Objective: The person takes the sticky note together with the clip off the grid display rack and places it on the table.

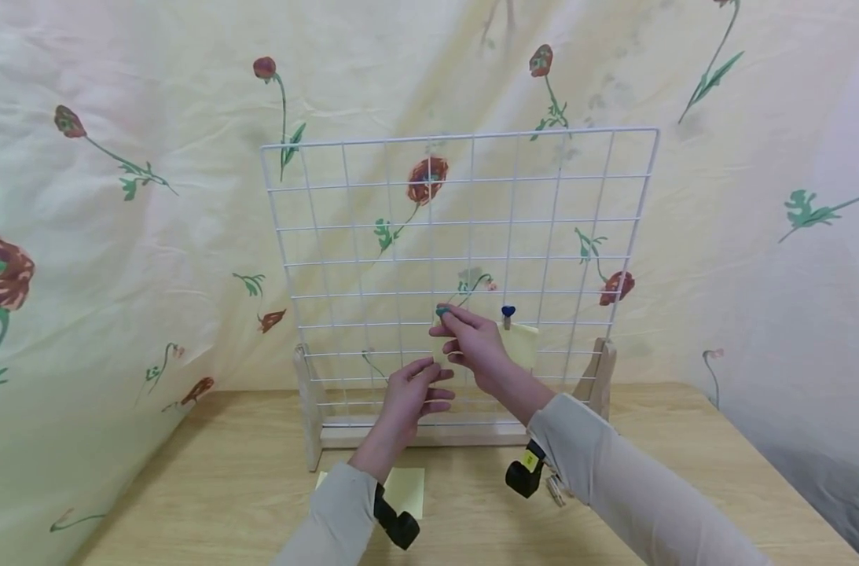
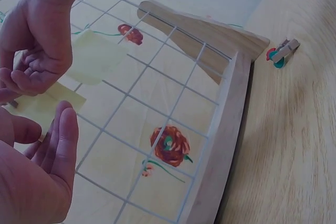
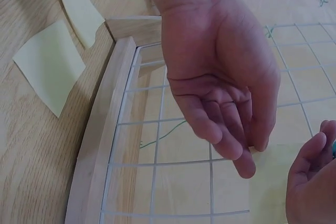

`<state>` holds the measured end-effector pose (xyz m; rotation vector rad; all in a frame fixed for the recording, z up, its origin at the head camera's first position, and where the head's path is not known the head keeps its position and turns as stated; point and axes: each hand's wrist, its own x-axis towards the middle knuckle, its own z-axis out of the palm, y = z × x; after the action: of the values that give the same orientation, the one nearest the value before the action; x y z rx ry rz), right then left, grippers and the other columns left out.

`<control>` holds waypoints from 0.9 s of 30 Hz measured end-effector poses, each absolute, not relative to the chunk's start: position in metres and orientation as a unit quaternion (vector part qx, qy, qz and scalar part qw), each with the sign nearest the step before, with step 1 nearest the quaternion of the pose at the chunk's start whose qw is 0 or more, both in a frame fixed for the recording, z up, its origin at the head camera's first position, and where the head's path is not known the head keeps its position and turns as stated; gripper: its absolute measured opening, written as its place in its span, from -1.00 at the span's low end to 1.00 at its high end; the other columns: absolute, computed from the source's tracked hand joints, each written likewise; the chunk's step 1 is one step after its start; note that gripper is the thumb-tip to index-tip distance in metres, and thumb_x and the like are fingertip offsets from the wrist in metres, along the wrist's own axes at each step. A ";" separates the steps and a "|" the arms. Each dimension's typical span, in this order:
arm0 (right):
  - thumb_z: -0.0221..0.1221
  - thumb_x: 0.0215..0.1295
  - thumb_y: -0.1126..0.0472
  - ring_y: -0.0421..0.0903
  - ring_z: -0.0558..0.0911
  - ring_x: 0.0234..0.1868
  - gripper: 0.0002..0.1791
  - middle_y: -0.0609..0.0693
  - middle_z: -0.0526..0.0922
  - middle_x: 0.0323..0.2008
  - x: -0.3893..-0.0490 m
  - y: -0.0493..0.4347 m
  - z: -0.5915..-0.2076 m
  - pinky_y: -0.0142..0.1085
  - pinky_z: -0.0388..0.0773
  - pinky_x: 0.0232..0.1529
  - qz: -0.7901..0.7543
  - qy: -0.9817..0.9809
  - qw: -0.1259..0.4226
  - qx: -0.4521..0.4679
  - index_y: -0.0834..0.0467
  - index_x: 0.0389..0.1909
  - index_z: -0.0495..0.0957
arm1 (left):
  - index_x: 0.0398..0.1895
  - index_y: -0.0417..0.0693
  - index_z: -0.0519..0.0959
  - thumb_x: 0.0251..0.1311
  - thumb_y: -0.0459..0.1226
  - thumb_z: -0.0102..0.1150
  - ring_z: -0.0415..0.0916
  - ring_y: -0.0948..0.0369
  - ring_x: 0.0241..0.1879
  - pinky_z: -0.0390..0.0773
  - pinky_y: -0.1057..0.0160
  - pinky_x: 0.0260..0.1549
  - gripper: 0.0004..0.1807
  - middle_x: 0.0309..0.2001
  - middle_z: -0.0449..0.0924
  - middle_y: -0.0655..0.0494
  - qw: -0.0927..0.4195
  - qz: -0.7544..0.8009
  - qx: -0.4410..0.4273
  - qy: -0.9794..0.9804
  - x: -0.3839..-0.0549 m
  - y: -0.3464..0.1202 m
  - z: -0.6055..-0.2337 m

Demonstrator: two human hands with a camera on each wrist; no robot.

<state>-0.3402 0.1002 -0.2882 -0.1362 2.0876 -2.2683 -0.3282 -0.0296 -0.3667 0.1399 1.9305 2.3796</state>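
Above the rack's bottom edge [image 1: 464, 435], my left hand [image 1: 409, 395] pinched the note [image 3: 269, 182] (light, easily creased, I judged) by one corner, my right hand [image 1: 477, 338] the clothespin [image 1: 441, 311].

Head view: diffuse light is brightening the floral cloth [image 1: 415, 94], greying toward 4 o'clock. Wrist views are running dimmer; in the left, distortion is bowing the wooden base rail [image 2: 219, 140].
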 end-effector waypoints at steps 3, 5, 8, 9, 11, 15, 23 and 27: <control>0.00 0.48 0.11 -0.20 0.49 -0.53 -0.59 -0.15 0.68 -0.40 -0.341 0.098 -0.287 -0.41 0.44 -0.39 -0.739 0.672 0.028 -0.040 0.06 0.28 0.44 | 0.33 -0.26 0.30 0.41 -0.21 0.00 0.64 0.25 -0.43 0.69 0.28 -0.33 -0.49 -0.04 0.65 -0.10 0.038 0.778 0.041 0.625 -0.327 -0.031 -0.365; 0.01 0.47 0.11 -0.21 0.47 -0.53 -0.60 -0.15 0.66 -0.41 -0.341 0.097 -0.287 -0.42 0.42 -0.41 -0.743 0.668 0.029 -0.034 0.06 0.27 0.45 | 0.34 -0.28 0.28 0.41 -0.21 -0.01 0.64 0.26 -0.44 0.69 0.28 -0.34 -0.49 -0.05 0.65 -0.10 0.037 0.779 0.042 0.624 -0.327 -0.032 -0.365; 0.03 0.46 0.12 -0.22 0.43 -0.54 -0.61 -0.16 0.64 -0.42 -0.342 0.095 -0.286 -0.44 0.38 -0.45 -0.751 0.660 0.027 -0.024 0.05 0.25 0.47 | 0.31 -0.29 0.31 0.41 -0.22 0.00 0.64 0.26 -0.44 0.69 0.29 -0.34 -0.50 -0.06 0.66 -0.11 0.035 0.781 0.040 0.623 -0.326 -0.032 -0.364; 0.03 0.46 0.12 -0.23 0.41 -0.54 -0.61 -0.16 0.64 -0.42 -0.342 0.094 -0.286 -0.45 0.37 -0.46 -0.754 0.656 0.027 -0.021 0.05 0.25 0.48 | 0.30 -0.29 0.32 0.41 -0.22 0.00 0.64 0.26 -0.45 0.69 0.29 -0.34 -0.51 -0.06 0.66 -0.11 0.034 0.781 0.039 0.622 -0.326 -0.032 -0.364; 0.03 0.46 0.13 -0.24 0.39 -0.54 -0.62 -0.17 0.63 -0.43 -0.342 0.092 -0.286 -0.46 0.36 -0.48 -0.760 0.649 0.027 -0.015 0.05 0.24 0.48 | 0.28 -0.29 0.34 0.40 -0.22 0.01 0.63 0.27 -0.46 0.69 0.30 -0.35 -0.53 -0.07 0.66 -0.11 0.032 0.781 0.039 0.622 -0.326 -0.032 -0.364; 0.02 0.46 0.14 -0.25 0.36 -0.53 -0.62 -0.17 0.62 -0.43 -0.343 0.091 -0.285 -0.49 0.33 -0.51 -0.772 0.635 0.027 -0.003 0.06 0.24 0.48 | 0.25 -0.29 0.36 0.40 -0.23 0.01 0.63 0.27 -0.47 0.69 0.31 -0.37 -0.56 -0.08 0.66 -0.11 0.034 0.784 0.039 0.619 -0.327 -0.032 -0.364; 0.01 0.47 0.15 -0.28 0.30 -0.55 -0.60 -0.20 0.60 -0.46 -0.345 0.091 -0.284 -0.51 0.26 -0.52 -0.787 0.616 0.027 0.010 0.09 0.27 0.45 | 0.26 -0.28 0.37 0.41 -0.23 -0.01 0.64 0.26 -0.46 0.69 0.30 -0.38 -0.56 -0.12 0.68 -0.06 0.039 0.781 0.049 0.622 -0.325 -0.033 -0.361; 0.02 0.47 0.14 -0.27 0.29 -0.55 -0.62 -0.19 0.59 -0.46 -0.346 0.089 -0.284 -0.51 0.25 -0.52 -0.790 0.612 0.021 0.027 0.07 0.24 0.48 | 0.26 -0.29 0.37 0.41 -0.23 -0.02 0.64 0.26 -0.46 0.69 0.29 -0.38 -0.56 -0.14 0.68 -0.07 0.039 0.779 0.053 0.624 -0.325 -0.033 -0.362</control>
<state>-0.3458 0.0891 -0.2835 0.0825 1.8974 -2.4500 -0.3252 -0.0332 -0.3623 0.1637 1.9126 2.3867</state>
